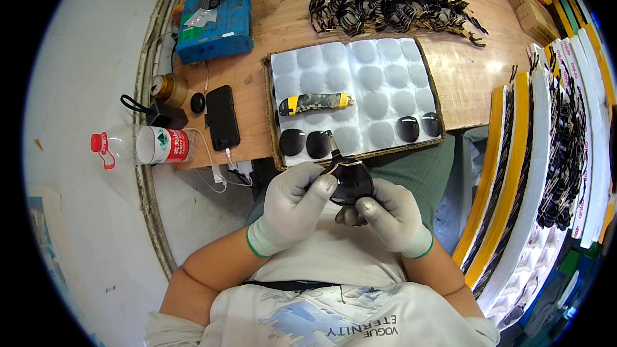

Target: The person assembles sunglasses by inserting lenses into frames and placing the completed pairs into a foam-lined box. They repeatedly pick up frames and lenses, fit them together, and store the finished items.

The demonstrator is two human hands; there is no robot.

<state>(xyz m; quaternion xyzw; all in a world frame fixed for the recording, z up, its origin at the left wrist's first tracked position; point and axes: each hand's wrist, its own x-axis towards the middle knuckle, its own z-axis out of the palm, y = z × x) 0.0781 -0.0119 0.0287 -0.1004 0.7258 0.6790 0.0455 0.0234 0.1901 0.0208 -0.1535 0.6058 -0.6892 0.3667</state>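
Both of my hands wear whitish gloves with green cuffs and grey, smudged fingertips. Between them, above my lap, is a pair of dark sunglasses (352,183). My left hand (297,198) pinches one side with thumb and fingers, and my right hand (393,215) grips the lower right part of the dark lens. Just beyond lies a cardboard tray (379,106) lined with white dimpled padding. Dark lenses (292,142) rest in its near row at the left, and two more lenses (407,129) at the right. A camouflage-and-yellow utility knife (316,103) lies across the padding.
A heap of dark spectacle frames (395,9) spreads along the table's far side. A blue box (215,22), a black phone (222,117) on a cable and a plastic bottle (148,144) are at the left. Yellow and white stacked trays (501,186) holding frames crowd the right.
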